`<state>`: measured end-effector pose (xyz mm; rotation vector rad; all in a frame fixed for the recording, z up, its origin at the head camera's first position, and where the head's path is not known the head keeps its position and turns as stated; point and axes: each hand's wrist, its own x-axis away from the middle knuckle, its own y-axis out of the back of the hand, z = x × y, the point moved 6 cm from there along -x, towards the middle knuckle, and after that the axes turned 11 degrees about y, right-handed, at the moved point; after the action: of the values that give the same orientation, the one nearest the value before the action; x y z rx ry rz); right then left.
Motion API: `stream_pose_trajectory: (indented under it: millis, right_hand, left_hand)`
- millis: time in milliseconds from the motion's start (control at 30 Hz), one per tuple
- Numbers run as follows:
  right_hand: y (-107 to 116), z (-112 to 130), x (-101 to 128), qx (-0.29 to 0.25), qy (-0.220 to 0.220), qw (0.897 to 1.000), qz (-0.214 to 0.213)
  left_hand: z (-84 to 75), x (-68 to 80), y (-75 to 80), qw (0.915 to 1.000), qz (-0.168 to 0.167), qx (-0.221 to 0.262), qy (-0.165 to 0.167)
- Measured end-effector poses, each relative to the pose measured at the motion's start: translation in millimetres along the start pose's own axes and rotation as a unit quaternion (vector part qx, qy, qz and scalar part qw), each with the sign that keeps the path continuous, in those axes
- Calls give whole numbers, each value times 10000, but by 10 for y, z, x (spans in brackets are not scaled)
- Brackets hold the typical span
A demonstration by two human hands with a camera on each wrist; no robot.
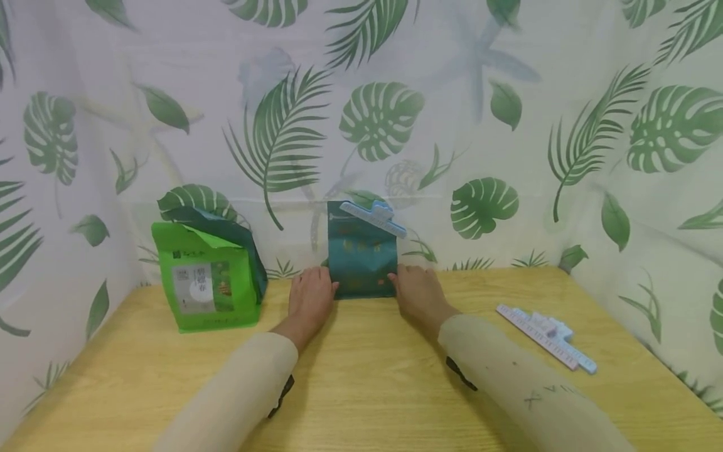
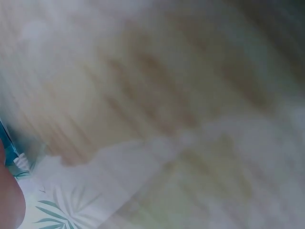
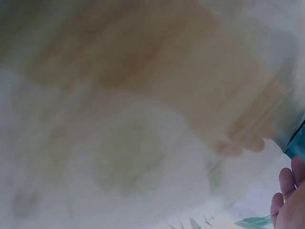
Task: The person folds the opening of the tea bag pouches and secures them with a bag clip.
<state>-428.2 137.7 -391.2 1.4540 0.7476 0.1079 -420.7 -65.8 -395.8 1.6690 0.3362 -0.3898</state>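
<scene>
A dark teal pouch [image 1: 363,254] stands upright near the back of the table, a blue sealing clip [image 1: 374,218] slanting across its top right corner. My left hand [image 1: 312,295] grips the pouch's lower left edge, thumb toward the front. On the opposite side, my right hand [image 1: 423,295] holds the lower right edge in the same way. Both wrist views are mostly blurred; a sliver of the pouch [image 3: 298,143] shows beside the right fingers [image 3: 287,183], and another at the left border of the left wrist view.
At the left stands a bright green pouch [image 1: 209,282] with a grey label, a dark green pouch [image 1: 257,251] partly hidden behind it. Pink and blue sealing clips [image 1: 545,336] lie on the wooden table [image 1: 361,389] at right. A leaf-print cloth [image 1: 384,119] hangs behind.
</scene>
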Motion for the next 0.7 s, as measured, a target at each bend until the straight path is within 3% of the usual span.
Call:
stream_pose_trajectory:
  millis: [133,433,700]
  right_hand:
    - [-8,-19,-8,21,25,10000,62]
    - [-88,-104,29,158,-262,9980,552]
    - [-23,-7,22,-62,-128,9990,419]
  left_hand:
    - [-8,-9,-17,9999,43,-108,0]
    - [-28,12,-143,9979,605,-219,59]
    - [114,92,-23,9959,755,-168,479]
